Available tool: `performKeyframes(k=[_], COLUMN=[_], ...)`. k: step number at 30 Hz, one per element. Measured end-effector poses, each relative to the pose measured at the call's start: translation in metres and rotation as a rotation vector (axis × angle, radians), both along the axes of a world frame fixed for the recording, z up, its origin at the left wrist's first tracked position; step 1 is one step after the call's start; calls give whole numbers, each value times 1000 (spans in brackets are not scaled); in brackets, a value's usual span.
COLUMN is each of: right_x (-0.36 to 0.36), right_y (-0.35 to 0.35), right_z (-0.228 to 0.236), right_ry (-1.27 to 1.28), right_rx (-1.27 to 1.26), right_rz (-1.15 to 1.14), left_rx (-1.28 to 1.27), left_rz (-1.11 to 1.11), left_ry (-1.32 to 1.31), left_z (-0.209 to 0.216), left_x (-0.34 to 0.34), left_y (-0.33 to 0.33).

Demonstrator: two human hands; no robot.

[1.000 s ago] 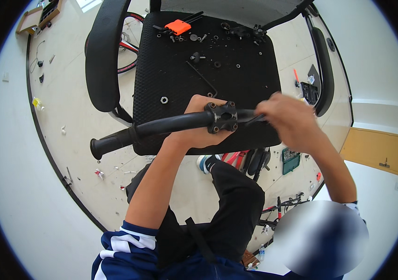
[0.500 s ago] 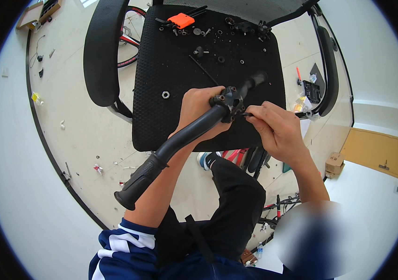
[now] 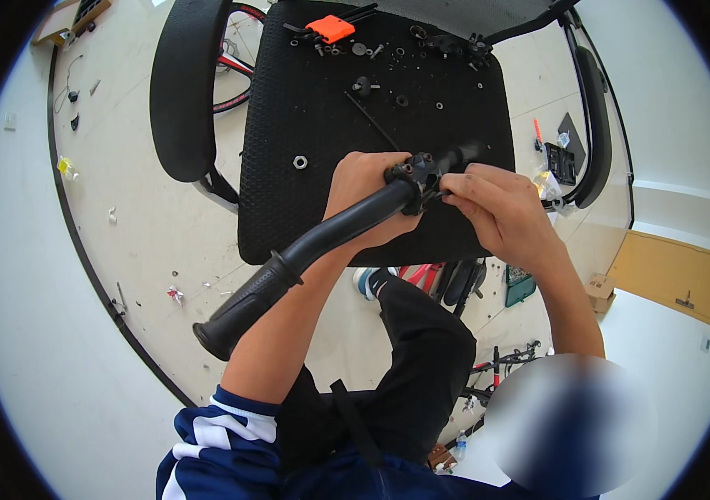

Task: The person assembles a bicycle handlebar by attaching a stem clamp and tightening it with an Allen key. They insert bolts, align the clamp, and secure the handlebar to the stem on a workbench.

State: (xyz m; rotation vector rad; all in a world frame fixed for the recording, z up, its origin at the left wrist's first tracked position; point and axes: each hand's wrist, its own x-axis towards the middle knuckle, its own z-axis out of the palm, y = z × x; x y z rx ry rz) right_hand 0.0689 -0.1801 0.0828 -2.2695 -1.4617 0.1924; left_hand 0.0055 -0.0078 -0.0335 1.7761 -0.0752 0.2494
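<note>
Head view: above the chair seat, the handlebar already sits in its clamp, tightness unclear. The left hand grips the clamp; the right hand pinches a small dark piece beside it. A nut and bolts lie unfitted on the seat.

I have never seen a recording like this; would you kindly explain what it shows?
No robot is here: a person works bare-handed, seen from above by a fisheye camera worn on their head, so straight edges bend. The left hand holds a black handlebar near its clamp. The right hand is at the clamp's right side; anything it pinches is mostly hidden. On the black chair seat lie an orange holder with dark rods, a silver nut and other small loose parts.
</note>
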Motion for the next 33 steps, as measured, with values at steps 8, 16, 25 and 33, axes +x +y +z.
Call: performKeyframes(k=[8, 16, 25, 33], right_x=[10, 14, -57, -96], right_y=[-2, -1, 19, -1], right_z=[-13, -20, -3, 31], right_ry=[-159, -263, 213, 223], right_rx=[101, 107, 54, 12], right_rz=[38, 127, -537, -303], left_rx=[-172, -74, 58, 133], left_rz=[40, -8, 303, 302], left_ry=[34, 89, 26, -14], left_z=[8, 7, -10, -11], left_x=[1, -1, 9, 9], left_y=[-14, -12, -7, -9])
